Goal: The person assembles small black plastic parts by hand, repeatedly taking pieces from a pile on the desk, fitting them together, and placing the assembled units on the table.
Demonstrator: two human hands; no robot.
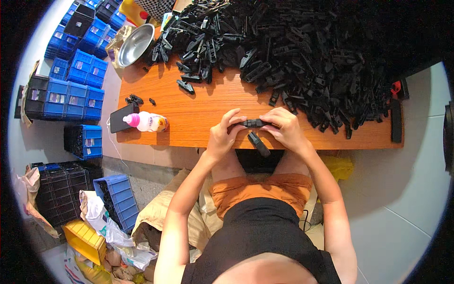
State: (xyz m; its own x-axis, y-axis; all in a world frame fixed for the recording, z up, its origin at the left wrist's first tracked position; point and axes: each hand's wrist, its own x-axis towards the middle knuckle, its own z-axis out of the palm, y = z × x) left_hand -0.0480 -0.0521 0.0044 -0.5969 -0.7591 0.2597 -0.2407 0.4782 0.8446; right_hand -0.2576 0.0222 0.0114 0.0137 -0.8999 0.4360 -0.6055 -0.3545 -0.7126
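1. while both hands work at the near table edge [189, 142], the left hand [221, 138] and right hand [286, 128] have fingers clamped on a black plastic part [253, 123]; a second black piece [259, 145] hangs below.
2. risk, judged: the lower piece could drop off the edge if the grip loosens.
3. blue crates [75, 97] with pale label cards are stacked at left; a pink-capped bottle [147, 122] lies beside a dark phone [122, 118].

Hands: left hand [222, 135] and right hand [286, 128] pinch a black part [253, 123] between them at the table [198, 118] edge.
Below: another black piece [259, 144].
Behind: pile [293, 42] of black parts.
Left: bottle [146, 122], phone [121, 118], bowl [135, 44], blue crates [75, 90].
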